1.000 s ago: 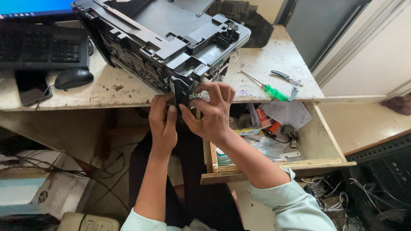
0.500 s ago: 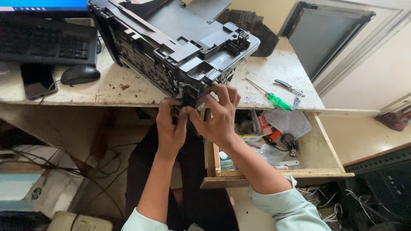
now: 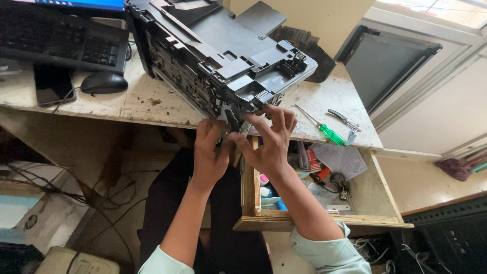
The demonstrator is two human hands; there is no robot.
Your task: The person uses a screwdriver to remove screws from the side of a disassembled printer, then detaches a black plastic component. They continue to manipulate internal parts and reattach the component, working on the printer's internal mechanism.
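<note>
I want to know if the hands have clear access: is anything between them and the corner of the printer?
Nothing visible does. The left hand and right hand are already on the near corner of the dark grey printer, which overhangs the desk edge. The green screwdriver and pliers lie off to the right.

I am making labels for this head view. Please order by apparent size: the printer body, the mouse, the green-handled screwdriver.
1. printer body, by far the largest.
2. mouse and green-handled screwdriver: they look alike overall, so I leave them unranked.
</note>
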